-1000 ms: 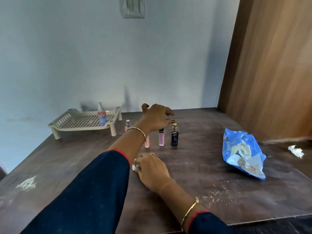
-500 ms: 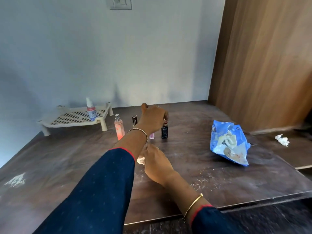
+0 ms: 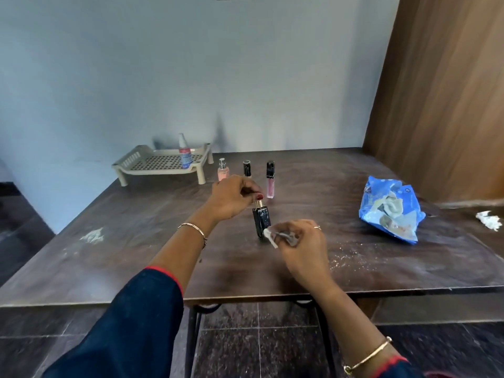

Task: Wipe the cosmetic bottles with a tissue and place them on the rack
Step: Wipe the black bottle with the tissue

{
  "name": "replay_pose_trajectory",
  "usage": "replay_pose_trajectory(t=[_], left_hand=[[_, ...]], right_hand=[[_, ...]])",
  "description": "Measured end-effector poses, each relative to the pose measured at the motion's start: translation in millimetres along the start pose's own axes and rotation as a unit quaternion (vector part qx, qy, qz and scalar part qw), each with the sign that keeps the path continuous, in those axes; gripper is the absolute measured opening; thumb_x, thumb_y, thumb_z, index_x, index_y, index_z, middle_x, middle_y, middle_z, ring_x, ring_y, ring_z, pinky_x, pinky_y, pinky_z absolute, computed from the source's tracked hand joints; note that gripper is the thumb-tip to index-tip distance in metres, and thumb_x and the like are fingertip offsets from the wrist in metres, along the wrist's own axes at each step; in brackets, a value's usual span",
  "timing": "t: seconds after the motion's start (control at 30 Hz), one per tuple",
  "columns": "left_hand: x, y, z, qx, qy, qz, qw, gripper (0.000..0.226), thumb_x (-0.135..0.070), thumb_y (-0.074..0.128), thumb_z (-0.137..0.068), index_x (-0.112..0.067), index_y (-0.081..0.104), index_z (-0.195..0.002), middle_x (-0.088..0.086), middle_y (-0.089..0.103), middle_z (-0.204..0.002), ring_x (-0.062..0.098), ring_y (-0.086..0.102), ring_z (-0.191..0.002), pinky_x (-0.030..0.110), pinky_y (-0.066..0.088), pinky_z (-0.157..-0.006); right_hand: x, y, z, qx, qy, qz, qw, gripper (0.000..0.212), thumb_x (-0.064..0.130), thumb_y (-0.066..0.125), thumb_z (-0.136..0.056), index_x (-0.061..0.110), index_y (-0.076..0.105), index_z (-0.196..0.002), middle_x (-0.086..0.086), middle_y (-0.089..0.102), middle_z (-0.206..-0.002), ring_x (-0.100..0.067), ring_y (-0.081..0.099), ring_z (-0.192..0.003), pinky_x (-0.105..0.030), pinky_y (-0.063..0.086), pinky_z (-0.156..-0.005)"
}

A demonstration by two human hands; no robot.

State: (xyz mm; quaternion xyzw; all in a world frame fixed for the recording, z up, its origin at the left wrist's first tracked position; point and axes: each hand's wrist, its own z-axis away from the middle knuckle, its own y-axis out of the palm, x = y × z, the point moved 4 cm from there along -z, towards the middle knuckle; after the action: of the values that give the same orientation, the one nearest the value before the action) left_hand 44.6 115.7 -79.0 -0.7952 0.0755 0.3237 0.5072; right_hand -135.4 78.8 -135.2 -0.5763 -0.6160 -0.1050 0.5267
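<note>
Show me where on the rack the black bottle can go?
The rack is bare across its whole grid left of the white spray bottle, which stands near its right edge. It is crowded just right of the rack, where the pink pump bottle, a black-capped bottle and the pink gloss tube stand in a row.

A bottle (image 3: 261,220) is held upright by its cap just below the left hand (image 3: 231,199), with the right hand (image 3: 300,242) just to its right and a tissue (image 3: 268,236) pressed against its lower side. Behind the left hand, three more bottles (image 3: 246,168) are stood in a row on the table (image 3: 136,241). Further back and left of that hand a rack (image 3: 163,166) is set, with one bottle on it. Well right of the right hand, a packet (image 3: 390,211) is laid flat, and a crumpled tissue (image 3: 489,220) is found beyond it.
</note>
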Motion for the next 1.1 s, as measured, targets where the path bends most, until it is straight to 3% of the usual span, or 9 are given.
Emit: replay_pose_trajectory(t=[0.1,0.2,0.33,0.43,0.5,0.6,0.8,1.0,1.1], left_hand=[[3,-6,18,0.012,-0.021,0.033,0.999,0.016,-0.021,0.069,-0.085,-0.018,0.074,-0.1,-0.005,0.073,-0.101,0.006,0.064,-0.092,0.026,0.047,-0.097],[0,-9,27,0.027,-0.022,0.056,0.998,0.017,-0.017,0.07,-0.084,-0.015,0.074,-0.101,-0.002,0.073,-0.103,0.009,0.066,-0.097,0.025,0.047,-0.098],[-10,-7,34,0.009,-0.012,0.086,0.996,0.018,-0.009,0.073,-0.08,-0.009,0.074,-0.098,0.006,0.074,-0.099,0.014,0.069,-0.094,0.023,0.052,-0.092],[-14,-7,37,-0.008,-0.013,0.092,0.996,0.018,-0.007,0.075,-0.078,-0.005,0.074,-0.096,0.009,0.074,-0.097,0.009,0.068,-0.081,0.007,0.051,-0.077],[-14,-6,39,-0.013,-0.018,0.093,0.995,0.018,-0.008,0.076,-0.078,-0.004,0.074,-0.095,0.008,0.074,-0.094,-0.001,0.063,-0.072,0.002,0.048,-0.069],[-12,-6,40,-0.02,-0.028,0.092,0.995,0.017,-0.009,0.077,-0.076,-0.006,0.074,-0.092,0.007,0.074,-0.09,-0.007,0.061,-0.065,0.001,0.047,-0.065],[-13,-6,38,-0.022,-0.04,0.07,0.997,0.013,-0.009,0.076,-0.078,-0.007,0.075,-0.09,0.004,0.074,-0.089,0.005,0.063,-0.075,0.004,0.047,-0.069],[-11,-6,30,-0.027,-0.031,0.064,0.997,0.013,-0.008,0.076,-0.078,-0.004,0.075,-0.09,0.006,0.074,-0.092,0.007,0.062,-0.08,0.0,0.043,-0.066],[-13,-5,27,-0.023,-0.027,0.059,0.998,0.012,-0.008,0.077,-0.077,-0.005,0.075,-0.089,0.007,0.074,-0.092,0.007,0.064,-0.08,0.01,0.049,-0.073]], right_hand=[[2,-2,7,-0.038,0.023,-0.083,0.996,0.017,0.007,0.075,-0.077,0.021,0.073,-0.085,0.01,0.068,-0.083,0.007,0.061,-0.076,-0.001,0.041,-0.064],[7,-4,5,-0.062,0.009,-0.107,0.992,0.016,0.007,0.073,-0.08,0.017,0.072,-0.092,0.007,0.067,-0.087,0.004,0.062,-0.079,-0.005,0.046,-0.067],[22,4,1,-0.039,-0.105,0.007,0.994,0.02,0.003,0.068,-0.083,0.013,0.073,-0.1,0.008,0.06,-0.088,-0.005,0.059,-0.079,-0.01,0.048,-0.073],[31,9,2,-0.065,-0.204,0.134,0.968,0.019,0.007,0.07,-0.081,0.018,0.073,-0.095,0.006,0.063,-0.084,-0.016,0.059,-0.071,-0.029,0.05,-0.058],[37,10,2,-0.09,-0.251,0.195,0.944,0.016,0.01,0.073,-0.079,0.021,0.072,-0.091,0.004,0.065,-0.083,-0.021,0.059,-0.068,-0.03,0.044,-0.051],[40,15,2,-0.066,-0.299,0.238,0.922,0.022,0.004,0.072,-0.077,0.018,0.069,-0.093,0.001,0.065,-0.092,-0.025,0.059,-0.068,-0.031,0.041,-0.049],[35,22,-3,-0.022,-0.306,0.272,0.912,0.029,-0.001,0.071,-0.074,0.017,0.067,-0.097,-0.002,0.061,-0.088,-0.025,0.055,-0.063,-0.032,0.04,-0.045],[22,30,6,0.045,-0.32,0.298,0.898,0.028,0.005,0.074,-0.07,0.021,0.069,-0.092,0.0,0.063,-0.087,-0.026,0.059,-0.064,-0.031,0.041,-0.042],[18,35,8,0.075,-0.315,0.324,0.889,0.026,0.006,0.076,-0.068,0.025,0.068,-0.084,0.003,0.058,-0.079,-0.023,0.057,-0.064,-0.027,0.033,-0.041]])
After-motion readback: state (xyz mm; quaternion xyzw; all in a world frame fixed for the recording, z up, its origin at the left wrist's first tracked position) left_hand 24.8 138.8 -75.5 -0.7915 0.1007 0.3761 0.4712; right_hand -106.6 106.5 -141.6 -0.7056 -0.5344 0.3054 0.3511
